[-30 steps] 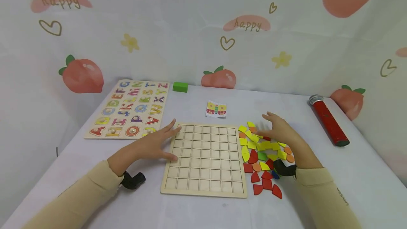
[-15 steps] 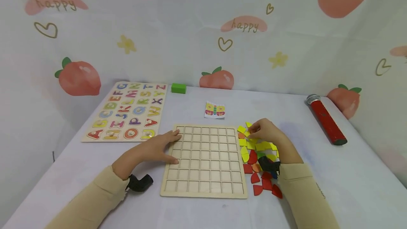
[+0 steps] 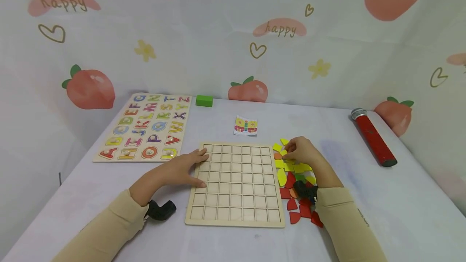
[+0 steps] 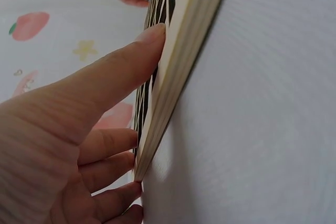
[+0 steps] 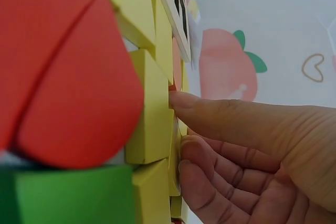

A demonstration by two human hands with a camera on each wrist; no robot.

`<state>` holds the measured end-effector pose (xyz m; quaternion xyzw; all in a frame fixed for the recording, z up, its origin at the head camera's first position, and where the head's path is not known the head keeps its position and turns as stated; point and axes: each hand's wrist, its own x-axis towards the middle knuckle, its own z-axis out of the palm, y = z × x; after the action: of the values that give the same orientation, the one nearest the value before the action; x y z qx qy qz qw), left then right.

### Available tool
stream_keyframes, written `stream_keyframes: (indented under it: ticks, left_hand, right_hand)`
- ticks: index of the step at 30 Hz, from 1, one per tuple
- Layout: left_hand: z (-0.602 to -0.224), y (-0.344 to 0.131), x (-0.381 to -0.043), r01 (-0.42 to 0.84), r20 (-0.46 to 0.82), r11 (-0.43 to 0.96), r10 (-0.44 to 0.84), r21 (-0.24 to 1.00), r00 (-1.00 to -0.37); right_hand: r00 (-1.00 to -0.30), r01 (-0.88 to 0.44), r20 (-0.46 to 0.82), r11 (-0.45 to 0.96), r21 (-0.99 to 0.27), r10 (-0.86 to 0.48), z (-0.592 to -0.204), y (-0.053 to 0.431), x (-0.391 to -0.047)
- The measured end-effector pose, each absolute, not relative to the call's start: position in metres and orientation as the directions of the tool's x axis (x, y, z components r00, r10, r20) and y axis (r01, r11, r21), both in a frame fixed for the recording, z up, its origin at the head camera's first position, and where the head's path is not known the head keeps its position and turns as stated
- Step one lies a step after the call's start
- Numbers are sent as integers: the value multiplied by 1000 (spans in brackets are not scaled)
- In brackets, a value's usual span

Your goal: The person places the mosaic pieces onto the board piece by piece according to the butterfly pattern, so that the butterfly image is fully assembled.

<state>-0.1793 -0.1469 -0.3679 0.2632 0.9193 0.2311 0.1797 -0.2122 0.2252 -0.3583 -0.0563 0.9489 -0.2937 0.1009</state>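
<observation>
My left hand [image 3: 178, 171] lies at the left edge of a wooden grid board [image 3: 234, 224], its fingers and thumb spread. In the left wrist view the thumb [image 4: 126, 64] touches the board's rim. Right of the board, my right hand [image 3: 303, 151] reaches into loose, flat wooden pieces with its fingers bent. The right wrist view has thumb and forefinger tips against yellow pieces [image 5: 149, 114]; whether they pinch one is hidden. Red pieces [image 3: 295, 217] and a green piece [image 5: 73, 195] lie nearer the wrist.
A small card with a butterfly pattern [image 3: 246, 125] lies beyond the board. An alphabet puzzle board [image 3: 162, 138] is at the back left, beside a green block [image 3: 204, 101]. A red microphone [image 3: 375, 138] lies at the right. A printed cloth [image 3: 204, 43] hangs behind the table.
My right hand has moved left and down into the yellow pieces, its spread fingers now bent together. My left hand stays at the board's edge. The view has shifted slightly.
</observation>
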Motion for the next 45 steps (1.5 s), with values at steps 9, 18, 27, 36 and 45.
stream_keyframes:
  ticks: [9,18,27,36,45]
  left_hand:
    - [-366,-148,-178,391,-217,760,560,520,-799]
    - [-367,-145,-179,393,-220,756,565,523,-795]
    - [-369,-135,-183,411,-215,753,577,514,-788]
    - [-371,-127,-183,410,-218,760,571,505,-791]
    - [-369,-131,-179,389,-198,781,534,489,-822]
  right_hand:
    - [-972,-55,-152,801,-596,-180,-358,226,-212]
    - [-971,-65,-142,784,-617,-192,-353,229,-211]
    - [-939,-102,-157,686,-721,-305,-338,201,-219]
    - [-889,-104,-155,520,-848,-430,-342,140,-238]
    - [-865,-66,-197,494,-867,-461,-351,90,-243]
